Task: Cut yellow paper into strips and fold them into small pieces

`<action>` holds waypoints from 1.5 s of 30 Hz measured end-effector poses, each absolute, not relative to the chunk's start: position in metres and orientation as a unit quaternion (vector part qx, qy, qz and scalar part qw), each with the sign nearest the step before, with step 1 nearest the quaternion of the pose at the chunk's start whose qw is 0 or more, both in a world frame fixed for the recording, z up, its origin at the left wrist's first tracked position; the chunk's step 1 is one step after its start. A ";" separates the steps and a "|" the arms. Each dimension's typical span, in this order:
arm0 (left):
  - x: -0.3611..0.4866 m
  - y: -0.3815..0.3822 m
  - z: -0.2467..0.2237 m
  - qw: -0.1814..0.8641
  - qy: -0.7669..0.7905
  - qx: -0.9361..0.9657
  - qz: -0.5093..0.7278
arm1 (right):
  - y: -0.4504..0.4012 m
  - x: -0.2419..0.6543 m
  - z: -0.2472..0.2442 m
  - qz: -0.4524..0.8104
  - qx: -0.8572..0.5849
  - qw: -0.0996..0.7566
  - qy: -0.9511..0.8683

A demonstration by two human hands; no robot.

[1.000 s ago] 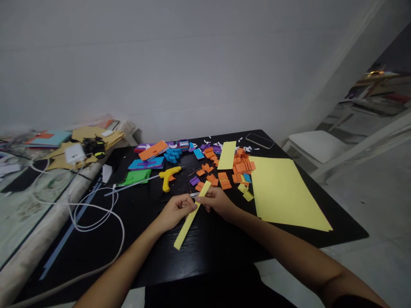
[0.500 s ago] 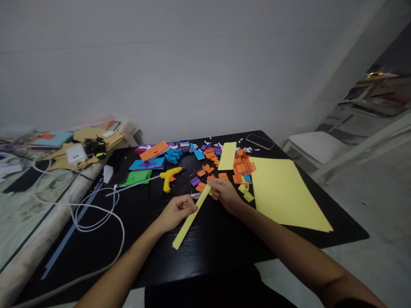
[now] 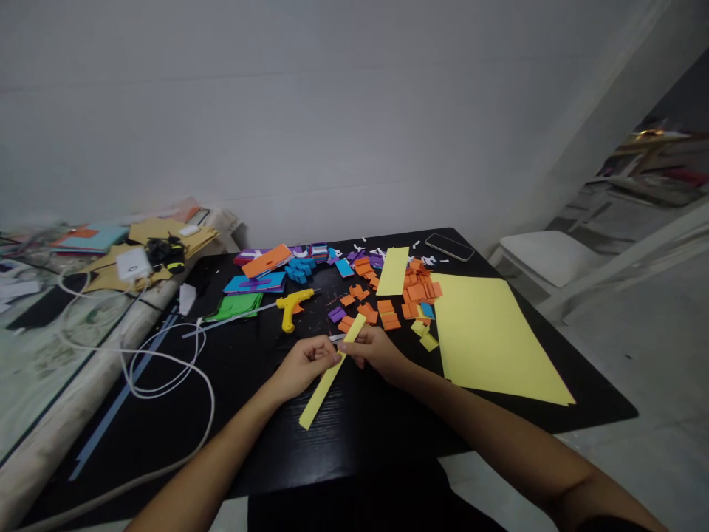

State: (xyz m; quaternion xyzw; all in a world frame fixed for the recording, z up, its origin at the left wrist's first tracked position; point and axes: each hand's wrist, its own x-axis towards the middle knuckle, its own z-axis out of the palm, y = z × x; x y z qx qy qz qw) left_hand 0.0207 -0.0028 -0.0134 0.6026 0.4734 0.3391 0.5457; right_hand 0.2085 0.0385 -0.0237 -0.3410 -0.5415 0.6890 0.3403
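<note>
From afar, I see the left hand [image 3: 302, 363] and right hand [image 3: 383, 355] close together, both pinching one yellow paper strip [image 3: 320, 400]. It slants from one o'clock to seven o'clock, over the black table [image 3: 382, 436]. From the hands, the yellow glue gun [image 3: 289, 307] sits between ten and eleven, and big yellow sheets [image 3: 492, 329] lie at three

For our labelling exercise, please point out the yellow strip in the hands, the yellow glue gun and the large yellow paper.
Yellow strip [image 3: 327, 382]: head view, near its middle.
Yellow glue gun [image 3: 291, 301]: head view, on its body.
Large yellow paper [image 3: 495, 336]: head view, middle of its face.
</note>
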 end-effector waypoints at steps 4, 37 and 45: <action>0.021 -0.003 -0.011 0.531 0.483 0.610 0.336 | 0.042 0.210 -0.023 0.688 -0.353 0.334 -0.540; 0.024 -0.003 -0.008 0.551 0.471 0.586 0.363 | 0.040 0.211 -0.019 0.699 -0.361 0.364 -0.499; 0.022 -0.002 -0.014 0.515 0.495 0.584 0.385 | 0.035 0.207 -0.022 0.712 -0.335 0.328 -0.523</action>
